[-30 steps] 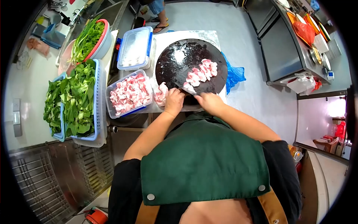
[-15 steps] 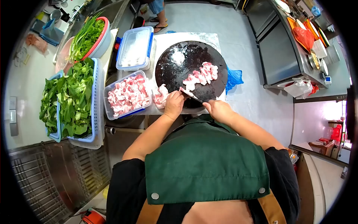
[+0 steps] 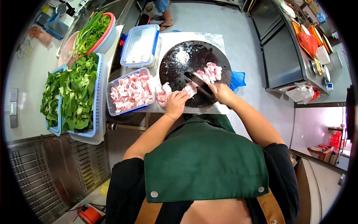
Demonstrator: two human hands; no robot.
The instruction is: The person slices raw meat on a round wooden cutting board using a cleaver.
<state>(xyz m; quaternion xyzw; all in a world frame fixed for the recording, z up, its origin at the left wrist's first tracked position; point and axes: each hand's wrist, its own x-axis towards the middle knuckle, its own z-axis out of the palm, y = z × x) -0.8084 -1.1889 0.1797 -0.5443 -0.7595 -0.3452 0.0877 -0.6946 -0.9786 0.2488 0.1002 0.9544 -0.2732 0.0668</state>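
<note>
A round dark chopping board point(image 3: 175, 65) lies in front of me. My right hand point(image 3: 222, 94) grips a kitchen knife point(image 3: 204, 86) by its handle, the dark blade angled across the board and touching cut meat. Pale pink slices of raw meat point(image 3: 212, 71) form a row at the blade's far side. My left hand point(image 3: 176, 103) presses with bent fingers on a piece of raw meat point(image 3: 189, 89) at the board's near left edge. More uncut meat point(image 3: 164, 93) sticks out left of these fingers. Part of the knife handle is hidden inside my right hand.
To the left, an uncovered plastic box point(image 3: 130, 93) holds cut meat, with a lidded box point(image 3: 140, 44) behind it. Blue baskets point(image 3: 97, 97) of leafy greens and a basin point(image 3: 108, 37) of herbs stand farther left. A blue bag point(image 3: 237, 79) hangs right. Another person's legs point(image 3: 165, 16) show at the back.
The knife has moved from the near edge up and right against the sliced meat, my right hand rising with it. My left hand stays at the near left edge, over the meat.
</note>
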